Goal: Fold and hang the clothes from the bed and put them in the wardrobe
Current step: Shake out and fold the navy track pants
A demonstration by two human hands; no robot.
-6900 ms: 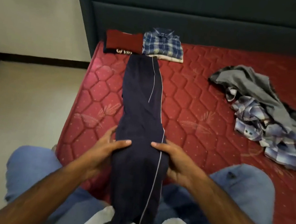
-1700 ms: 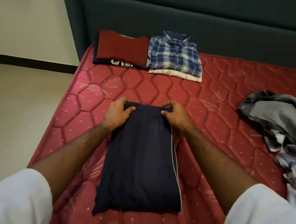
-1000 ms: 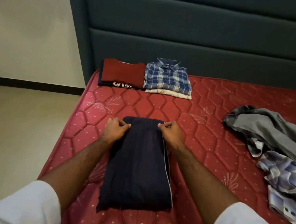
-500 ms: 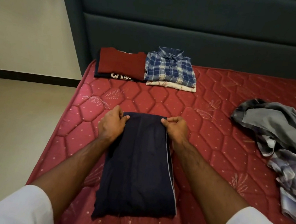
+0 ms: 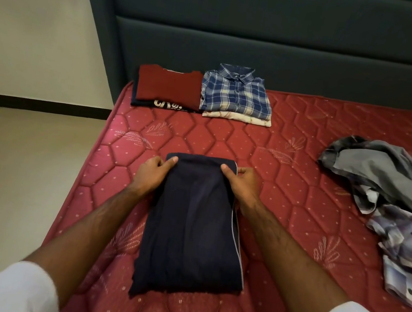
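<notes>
- Red mattress (image 5: pixel 290 173) against a dark headboard (image 5: pixel 271 32).
- Unfolded heap (image 5: pixel 392 210) of grey and checked clothes lies at the right, well apart from the rest.
- Folded navy trousers (image 5: pixel 193 234) lie near the front edge.
- Two folded stacks by the headboard: maroon top (image 5: pixel 168 84), plaid shirt (image 5: pixel 237 93).
- Left hand (image 5: pixel 152 173) and right hand (image 5: pixel 242 185) each pinch a far corner of the trousers.

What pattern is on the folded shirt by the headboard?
Blue and white plaid on the folded shirt, head view.
</notes>
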